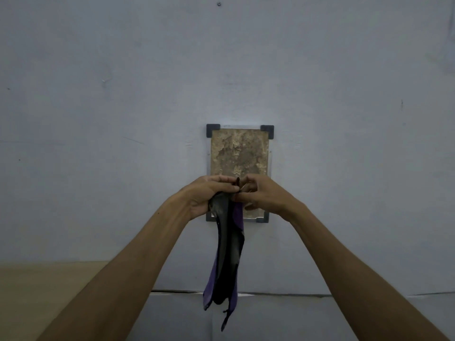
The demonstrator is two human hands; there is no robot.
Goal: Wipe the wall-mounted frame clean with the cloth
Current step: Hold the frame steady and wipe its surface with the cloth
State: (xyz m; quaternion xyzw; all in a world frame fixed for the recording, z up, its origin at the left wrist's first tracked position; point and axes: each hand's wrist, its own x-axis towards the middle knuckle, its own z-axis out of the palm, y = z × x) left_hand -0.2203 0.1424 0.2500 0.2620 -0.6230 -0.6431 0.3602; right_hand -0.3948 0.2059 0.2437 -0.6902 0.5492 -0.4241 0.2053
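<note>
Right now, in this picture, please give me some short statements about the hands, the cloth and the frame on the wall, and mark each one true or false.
1. Both hands, left hand and right hand, hold the dark black-and-purple cloth at its top. True.
2. The cloth is spread flat over the whole frame. False: it hangs down in a long bunch below the hands.
3. The rectangular wall-mounted frame has black corner pieces. True.
4. The frame lies on a table. False: it is on the pale blue wall.

Frame (239, 153) on pale wall (123, 94)
</note>
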